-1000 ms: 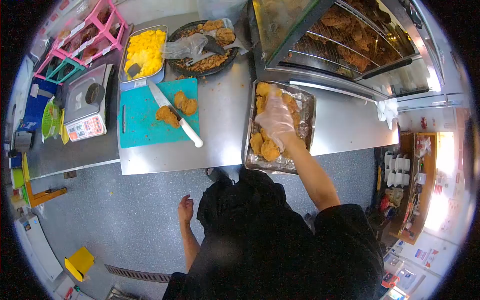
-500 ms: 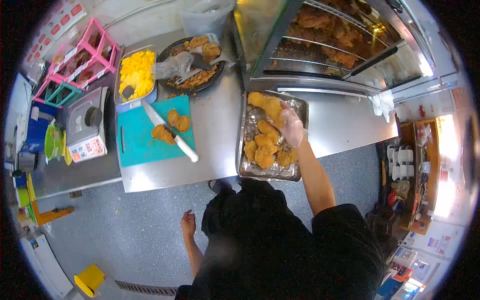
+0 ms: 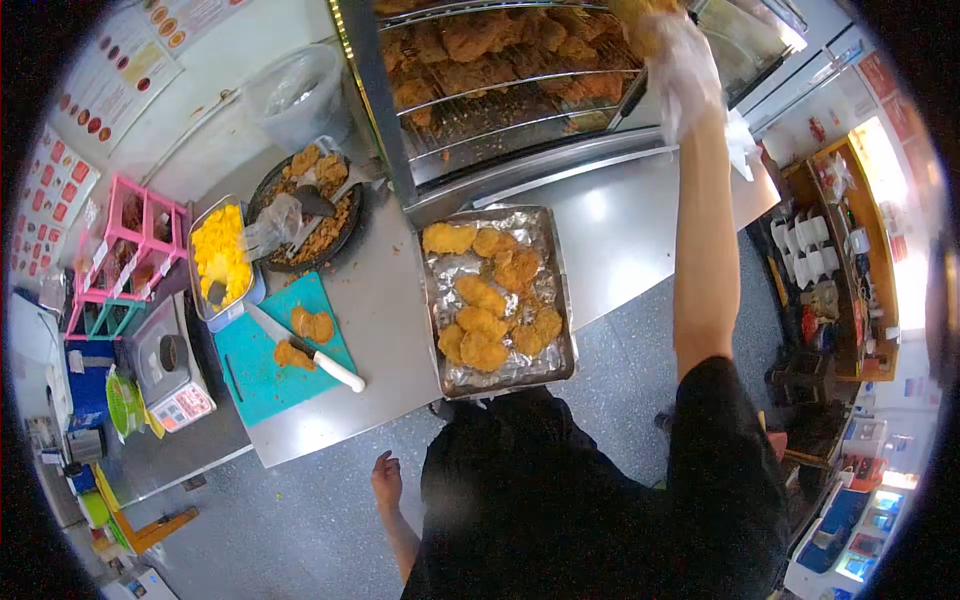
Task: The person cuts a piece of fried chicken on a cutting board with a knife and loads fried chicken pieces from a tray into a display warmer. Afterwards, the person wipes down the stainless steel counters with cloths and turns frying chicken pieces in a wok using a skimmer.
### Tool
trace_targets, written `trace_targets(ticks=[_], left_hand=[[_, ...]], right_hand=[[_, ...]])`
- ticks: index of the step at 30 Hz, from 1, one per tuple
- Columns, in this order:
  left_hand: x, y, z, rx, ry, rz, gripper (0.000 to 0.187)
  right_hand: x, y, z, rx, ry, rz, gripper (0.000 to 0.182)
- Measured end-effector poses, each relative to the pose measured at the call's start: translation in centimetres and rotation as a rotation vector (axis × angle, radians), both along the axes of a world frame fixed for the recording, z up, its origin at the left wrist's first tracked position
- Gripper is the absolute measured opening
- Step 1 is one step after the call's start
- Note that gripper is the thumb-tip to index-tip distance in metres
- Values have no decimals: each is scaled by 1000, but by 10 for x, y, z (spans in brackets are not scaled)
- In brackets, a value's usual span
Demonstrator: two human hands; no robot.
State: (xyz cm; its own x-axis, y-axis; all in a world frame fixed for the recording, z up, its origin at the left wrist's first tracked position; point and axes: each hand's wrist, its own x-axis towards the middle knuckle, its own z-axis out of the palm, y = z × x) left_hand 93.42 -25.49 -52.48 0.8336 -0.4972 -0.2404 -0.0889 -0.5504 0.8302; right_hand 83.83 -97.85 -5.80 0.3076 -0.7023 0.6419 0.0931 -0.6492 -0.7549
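My right hand [image 3: 690,75], in a clear plastic glove, is raised at the front of the glass display cabinet [image 3: 455,190]. Its fingers are closed round a piece of golden fried chicken [image 3: 640,24], partly cut off by the top of the view. Below, a foil-lined metal tray [image 3: 566,345] carries several breaded chicken pieces [image 3: 480,322]. My left hand [image 3: 386,480] hangs low over the floor, fingers loosely apart and holding nothing.
Left of the tray, a white-handled knife [image 3: 340,372] and cut chicken pieces [image 3: 312,324] lie on a teal cutting board [image 3: 265,390]. Behind stand a pan of crumbs [image 3: 350,225] and a container of yellow chunks [image 3: 222,250]. A scale [image 3: 185,405] sits further left.
My right hand has gone from the tray up to the cabinet, carrying a chicken piece. The camera view has shifted towards the cabinet. My left hand still hangs low.
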Motion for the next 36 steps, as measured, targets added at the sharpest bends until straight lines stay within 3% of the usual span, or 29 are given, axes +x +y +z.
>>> trace_targets(ticks=[4, 6, 9, 11, 14, 17, 19, 20, 22, 24, 25, 28, 29, 32, 36], left_hand=[[-15, -28, 19, 132, -69, 22, 31], [-36, -41, 31, 68, -73, 66, 32], [-62, -54, 41, 177, 11, 72, 33], [-74, -51, 19, 168, 46, 108, 32], [-90, -57, 18, 231, 21, 110, 28], [-87, -84, 65, 177, -160, 113, 26], [-74, -104, 103, 154, -139, 233, 21], [-65, -121, 132, 128, -309, 165, 21], [-48, -171, 185, -19, -426, 59, 22], [-42, -243, 254, -212, -327, -108, 29], [-43, -267, 268, -235, -314, -259, 29], [-58, -309, 273, -291, -348, -553, 23], [-65, -314, 267, -293, -345, -610, 21], [-77, -308, 251, -419, -295, -671, 16], [-76, -290, 250, -326, -243, -860, 12]], right_hand=[[40, -64, 29, -217, 369, -343, 46], [56, -84, 32, -254, 482, -419, 45], [72, -102, 32, -272, 581, -468, 43], [75, -108, 34, -264, 574, -466, 41], [66, -96, 38, -201, 342, -368, 40], [38, -41, 34, 88, -221, -5, 39], [11, 21, 0, 253, -444, 318, 39], [-5, 47, -29, 162, -368, 465, 49], [-11, 114, -87, 538, -444, 567, 65], [-9, 186, -136, 950, -444, 707, 80], [-8, 219, -154, 1131, -425, 792, 87], [-7, 273, -184, 1346, -217, 611, 86], [-10, 276, -200, 1360, -270, 656, 84], [-12, 268, -228, 1275, -364, 682, 73], [-9, 201, -288, 330, 692, 442, 62]])
